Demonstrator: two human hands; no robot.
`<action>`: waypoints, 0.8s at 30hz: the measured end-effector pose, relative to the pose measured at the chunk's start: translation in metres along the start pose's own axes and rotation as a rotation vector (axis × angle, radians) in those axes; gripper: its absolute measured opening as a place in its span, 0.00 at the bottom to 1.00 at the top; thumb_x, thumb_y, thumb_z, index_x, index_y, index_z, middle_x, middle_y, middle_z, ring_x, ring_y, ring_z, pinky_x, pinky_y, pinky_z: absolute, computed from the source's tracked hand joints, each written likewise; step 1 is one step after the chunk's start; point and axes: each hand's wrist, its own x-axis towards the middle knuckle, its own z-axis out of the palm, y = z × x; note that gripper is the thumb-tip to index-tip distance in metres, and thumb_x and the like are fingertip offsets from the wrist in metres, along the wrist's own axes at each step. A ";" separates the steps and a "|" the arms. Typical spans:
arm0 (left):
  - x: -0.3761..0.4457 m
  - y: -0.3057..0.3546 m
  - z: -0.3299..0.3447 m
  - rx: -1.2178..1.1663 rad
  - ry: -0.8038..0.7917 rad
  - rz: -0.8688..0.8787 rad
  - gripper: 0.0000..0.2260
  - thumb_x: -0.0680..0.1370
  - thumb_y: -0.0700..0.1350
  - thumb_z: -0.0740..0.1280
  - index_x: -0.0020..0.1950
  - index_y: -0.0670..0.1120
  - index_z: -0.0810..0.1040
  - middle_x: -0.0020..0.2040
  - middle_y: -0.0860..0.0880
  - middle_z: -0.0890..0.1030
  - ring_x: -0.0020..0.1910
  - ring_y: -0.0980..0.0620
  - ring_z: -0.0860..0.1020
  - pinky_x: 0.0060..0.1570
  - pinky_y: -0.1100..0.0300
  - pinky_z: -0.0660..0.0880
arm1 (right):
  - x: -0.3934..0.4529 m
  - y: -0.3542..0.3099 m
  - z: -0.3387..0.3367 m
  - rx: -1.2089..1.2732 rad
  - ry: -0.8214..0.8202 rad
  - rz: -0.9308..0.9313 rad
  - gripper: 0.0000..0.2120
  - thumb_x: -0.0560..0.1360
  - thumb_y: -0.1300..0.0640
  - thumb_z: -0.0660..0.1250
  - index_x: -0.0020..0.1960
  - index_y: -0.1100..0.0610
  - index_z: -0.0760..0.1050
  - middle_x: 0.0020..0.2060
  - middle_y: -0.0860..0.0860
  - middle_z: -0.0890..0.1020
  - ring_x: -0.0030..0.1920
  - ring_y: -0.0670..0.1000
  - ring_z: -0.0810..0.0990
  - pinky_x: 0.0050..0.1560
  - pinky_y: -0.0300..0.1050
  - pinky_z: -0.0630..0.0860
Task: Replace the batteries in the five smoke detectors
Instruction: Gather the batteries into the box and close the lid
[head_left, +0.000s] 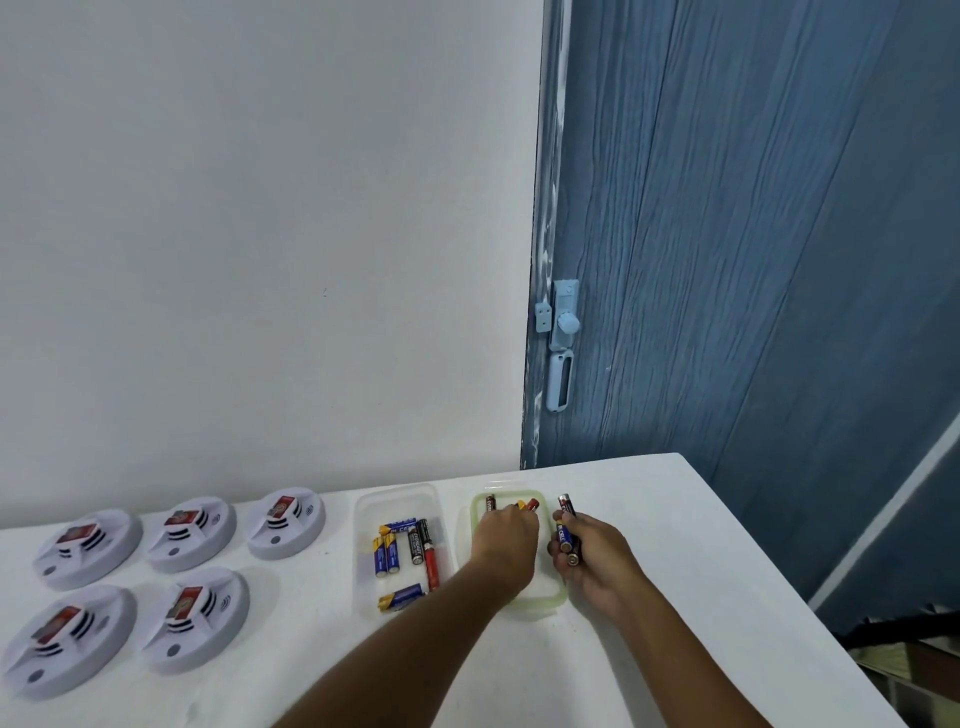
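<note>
Wall (260, 234): plain white, far and left.
Door (753, 234): blue wood grain, far right, with pale blue latch (563, 325).
Table (675, 545): white, set against the wall.

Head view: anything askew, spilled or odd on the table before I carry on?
Nothing spilled or damaged. The five smoke detectors lie in tidy rows on the table. Loose batteries lie jumbled in the clear tray. The left hand reaches into the green-rimmed tray; the right hand holds several batteries.
</note>
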 end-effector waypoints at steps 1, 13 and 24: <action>0.001 -0.001 0.000 -0.045 0.010 -0.011 0.14 0.77 0.34 0.61 0.63 0.38 0.72 0.60 0.39 0.77 0.59 0.42 0.76 0.56 0.55 0.74 | 0.000 0.000 -0.001 0.029 -0.005 0.016 0.07 0.80 0.66 0.57 0.46 0.64 0.72 0.32 0.56 0.69 0.31 0.51 0.68 0.19 0.35 0.66; -0.054 -0.125 -0.046 -0.493 0.110 -0.176 0.07 0.67 0.34 0.68 0.31 0.44 0.80 0.31 0.54 0.79 0.32 0.58 0.78 0.30 0.70 0.71 | -0.018 0.000 0.073 -0.498 -0.248 -0.117 0.06 0.79 0.65 0.60 0.45 0.61 0.73 0.31 0.56 0.70 0.27 0.50 0.69 0.21 0.37 0.63; -0.078 -0.137 -0.024 -0.196 -0.114 -0.123 0.03 0.72 0.38 0.67 0.39 0.41 0.74 0.37 0.46 0.74 0.41 0.45 0.75 0.35 0.59 0.67 | -0.030 0.042 0.170 -1.806 -0.261 -0.381 0.13 0.74 0.69 0.61 0.34 0.58 0.64 0.50 0.59 0.80 0.50 0.61 0.82 0.40 0.46 0.74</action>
